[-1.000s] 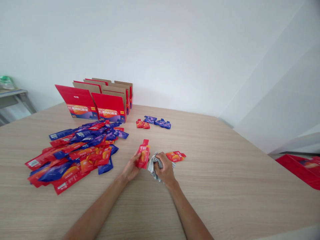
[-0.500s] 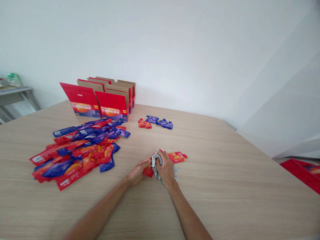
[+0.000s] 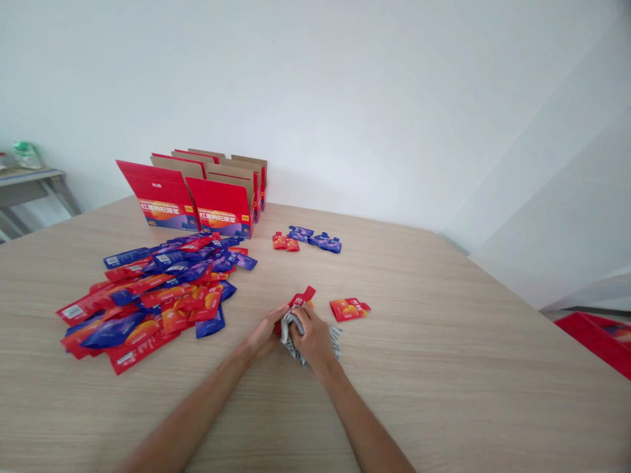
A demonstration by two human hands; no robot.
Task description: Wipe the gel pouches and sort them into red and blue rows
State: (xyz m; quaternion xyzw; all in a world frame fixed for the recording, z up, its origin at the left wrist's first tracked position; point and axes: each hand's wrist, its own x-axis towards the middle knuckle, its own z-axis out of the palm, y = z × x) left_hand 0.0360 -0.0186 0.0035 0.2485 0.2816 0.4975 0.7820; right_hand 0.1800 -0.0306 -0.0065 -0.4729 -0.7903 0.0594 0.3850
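My left hand is closed on the left edge of a red pouch, whose top sticks out above my fingers. In my right hand is a bunched grey striped cloth, pressed against the pouch's face. Cloth and fingers cover most of that pouch. Just right of my hands, a second red pouch lies flat on the table. A large heap of red and blue pouches spreads out to the left.
Open red cartons stand in rows at the back left. Red pouches and blue pouches lie near the table's far side. A red box shows at the right edge, and another table stands at far left.
Both hands have shifted slightly left, carrying the pouch and cloth. The pouch's top now shows more above my fingers, and the flat red pouch on the right is fully uncovered.
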